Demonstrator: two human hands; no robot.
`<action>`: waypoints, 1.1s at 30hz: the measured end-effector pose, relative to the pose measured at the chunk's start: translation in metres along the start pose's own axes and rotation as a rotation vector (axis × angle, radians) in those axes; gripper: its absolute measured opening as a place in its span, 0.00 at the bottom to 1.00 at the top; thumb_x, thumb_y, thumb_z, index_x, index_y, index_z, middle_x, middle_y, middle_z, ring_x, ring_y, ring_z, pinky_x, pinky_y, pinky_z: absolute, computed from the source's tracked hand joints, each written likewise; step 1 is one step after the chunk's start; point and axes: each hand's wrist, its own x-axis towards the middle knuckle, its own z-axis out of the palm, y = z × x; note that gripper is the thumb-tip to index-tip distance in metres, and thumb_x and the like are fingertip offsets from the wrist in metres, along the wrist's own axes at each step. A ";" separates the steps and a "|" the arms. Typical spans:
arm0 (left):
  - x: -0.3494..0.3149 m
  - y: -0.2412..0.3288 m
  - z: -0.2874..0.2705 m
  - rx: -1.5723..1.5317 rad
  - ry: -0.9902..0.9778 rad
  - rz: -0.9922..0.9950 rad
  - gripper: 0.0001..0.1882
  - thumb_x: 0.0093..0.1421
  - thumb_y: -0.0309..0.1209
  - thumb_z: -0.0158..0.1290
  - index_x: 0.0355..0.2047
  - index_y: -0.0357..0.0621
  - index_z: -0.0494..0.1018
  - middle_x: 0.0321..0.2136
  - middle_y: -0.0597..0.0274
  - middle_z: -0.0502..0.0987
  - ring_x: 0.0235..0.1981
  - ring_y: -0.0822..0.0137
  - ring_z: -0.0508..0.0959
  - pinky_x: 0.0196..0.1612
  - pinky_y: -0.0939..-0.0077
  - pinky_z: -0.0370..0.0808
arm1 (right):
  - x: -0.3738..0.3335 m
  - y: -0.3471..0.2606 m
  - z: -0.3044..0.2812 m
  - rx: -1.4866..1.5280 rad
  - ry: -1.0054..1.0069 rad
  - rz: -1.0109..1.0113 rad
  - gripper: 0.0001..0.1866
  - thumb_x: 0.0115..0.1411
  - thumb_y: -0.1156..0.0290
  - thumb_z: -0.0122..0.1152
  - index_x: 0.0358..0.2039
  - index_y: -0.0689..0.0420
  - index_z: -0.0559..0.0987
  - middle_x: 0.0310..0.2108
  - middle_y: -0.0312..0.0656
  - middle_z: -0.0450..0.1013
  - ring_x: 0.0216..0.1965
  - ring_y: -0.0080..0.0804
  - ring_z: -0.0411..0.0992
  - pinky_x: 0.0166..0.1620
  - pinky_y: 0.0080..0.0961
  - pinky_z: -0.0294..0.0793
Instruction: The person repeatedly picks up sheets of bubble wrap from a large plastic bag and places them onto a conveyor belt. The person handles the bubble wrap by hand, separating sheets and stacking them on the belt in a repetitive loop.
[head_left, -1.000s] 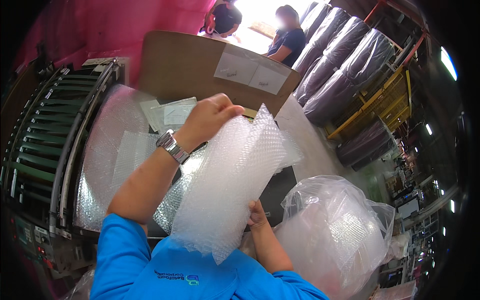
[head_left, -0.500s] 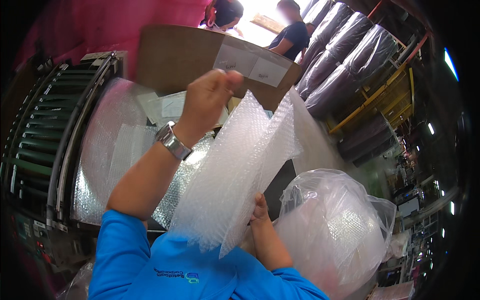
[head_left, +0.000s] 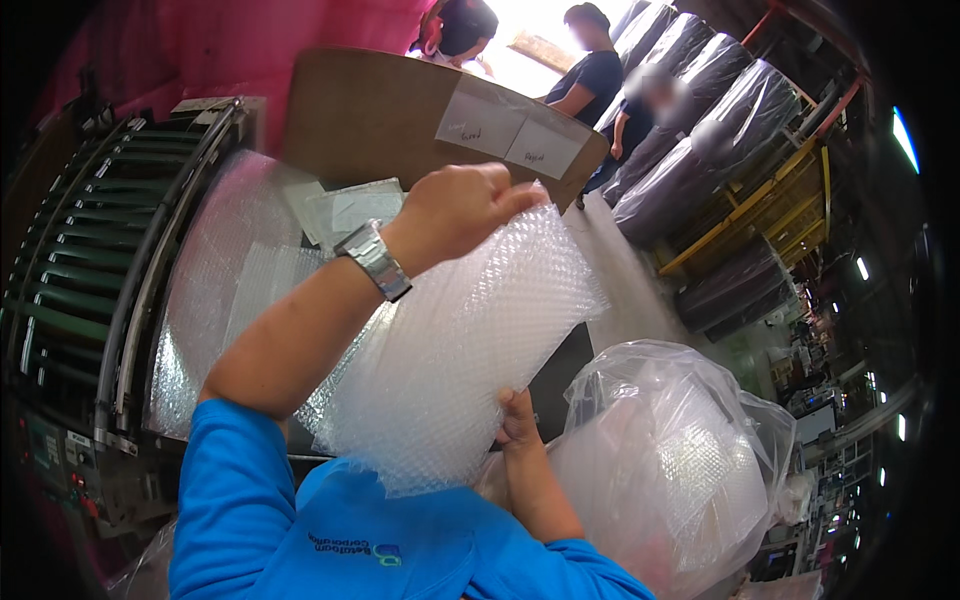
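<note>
A piece of clear bubble wrap (head_left: 455,350) slants in front of my chest, its lower end against my blue shirt. My left hand (head_left: 462,208), with a silver watch (head_left: 375,258) on the wrist, pinches its far top corner between thumb and fingers. Lower down, my right hand (head_left: 518,418) grips the wrap's right edge, thumb on top; its other fingers are partly hidden behind the wrap. Whether the wrap is one sheet or several layers, I cannot tell. More bubble wrap (head_left: 215,300) lies on the table to the left, beneath my left forearm.
A large clear plastic bag (head_left: 660,450) filled with bubble wrap stands at my right. A brown cardboard panel (head_left: 370,120) with papers rises at the far side. Left is a roller conveyor (head_left: 80,270). Beyond, people (head_left: 590,75) stand near tall wrapped rolls (head_left: 700,150).
My left hand, closed and apart from the wrap before, has come down to the right and now holds its top corner. The two raised flaps lie together. My right hand stays on the edge.
</note>
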 end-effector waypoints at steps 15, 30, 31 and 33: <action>-0.015 -0.051 -0.042 -0.905 0.462 -0.286 0.13 0.60 0.38 0.48 0.22 0.46 0.64 0.17 0.74 0.63 0.16 0.83 0.61 0.18 0.89 0.57 | -0.003 -0.006 -0.013 0.420 -0.049 -0.003 0.34 0.48 0.63 0.60 0.53 0.64 0.60 0.46 0.48 0.66 0.45 0.41 0.68 0.45 0.36 0.72; -0.123 -0.075 0.000 -0.780 0.058 -0.543 0.13 0.57 0.36 0.51 0.40 0.44 0.69 0.30 0.69 0.70 0.31 0.79 0.68 0.38 0.84 0.66 | 0.015 -0.029 0.022 0.790 -0.266 -0.087 0.24 0.58 0.62 0.48 0.52 0.62 0.62 0.44 0.47 0.66 0.45 0.40 0.67 0.46 0.38 0.69; -0.122 -0.073 0.001 -0.803 0.023 -0.537 0.13 0.57 0.37 0.50 0.40 0.44 0.69 0.31 0.69 0.70 0.32 0.78 0.68 0.38 0.84 0.66 | 0.013 -0.027 0.021 0.788 -0.255 -0.090 0.24 0.58 0.62 0.48 0.52 0.62 0.62 0.44 0.47 0.66 0.45 0.40 0.67 0.46 0.38 0.69; -0.119 -0.066 0.001 -0.851 -0.015 -0.520 0.14 0.57 0.38 0.50 0.39 0.42 0.69 0.30 0.68 0.70 0.31 0.79 0.68 0.36 0.84 0.66 | 0.007 -0.024 0.016 0.775 -0.235 -0.087 0.25 0.57 0.62 0.49 0.52 0.62 0.62 0.44 0.47 0.66 0.45 0.40 0.67 0.46 0.38 0.69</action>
